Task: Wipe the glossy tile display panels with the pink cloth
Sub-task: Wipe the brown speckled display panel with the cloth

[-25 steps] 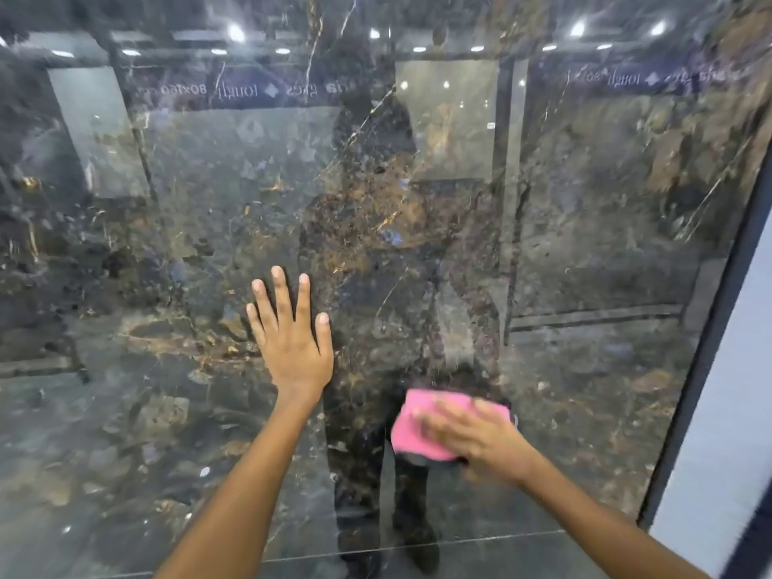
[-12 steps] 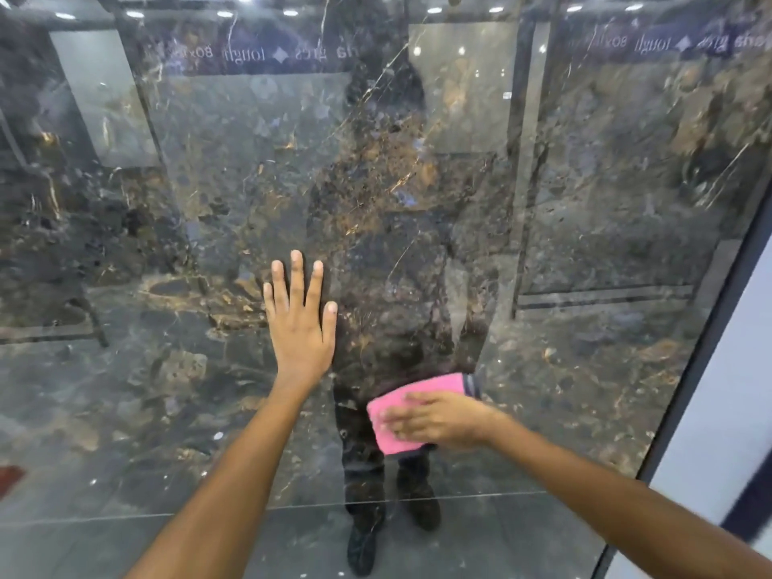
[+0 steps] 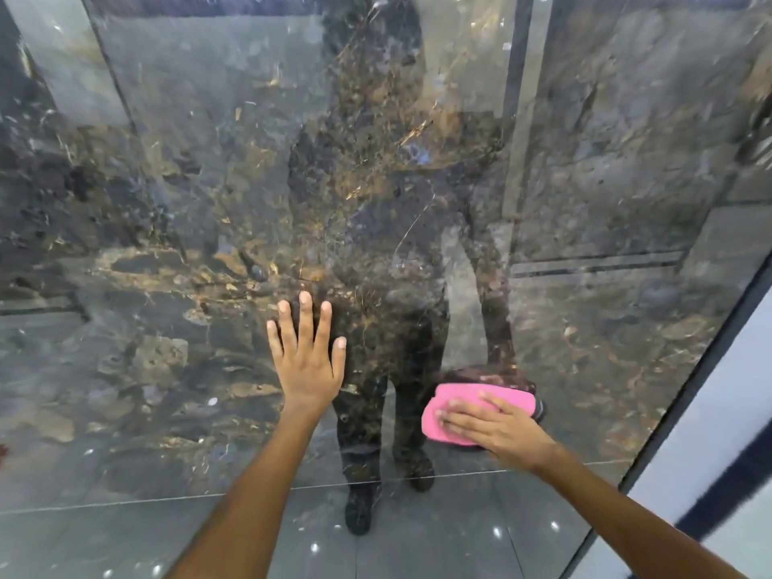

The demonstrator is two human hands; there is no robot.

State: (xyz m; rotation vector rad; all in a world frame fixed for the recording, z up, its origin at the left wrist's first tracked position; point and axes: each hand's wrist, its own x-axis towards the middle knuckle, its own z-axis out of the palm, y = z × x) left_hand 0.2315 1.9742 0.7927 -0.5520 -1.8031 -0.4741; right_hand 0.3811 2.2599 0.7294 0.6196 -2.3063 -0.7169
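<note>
In the head view, the right hand (image 3: 495, 428) is pressing the pink cloth (image 3: 459, 407) flat on the shiny dark tile panel (image 3: 175, 202), low down and near its right side. Half a second ago the cloth was more to the left, right under the middle of the panel, so the hand is sliding it to the right now. That looks like one more wipe going sideways across the bottom part, and I think the lower right corner is still waiting for its turn. The fingers (image 3: 463, 415) of this hand are lying flat and a little apart on top of the cloth, not pinching it. The left hand (image 3: 307, 361) is resting on the panel just like before, with its fingers spread wide, holding the person steady. The cloth is looking bright pink, soft and folded into a thick pad. The panel is looking very shiny, and the person's own shape is showing in it like in a mirror.
</note>
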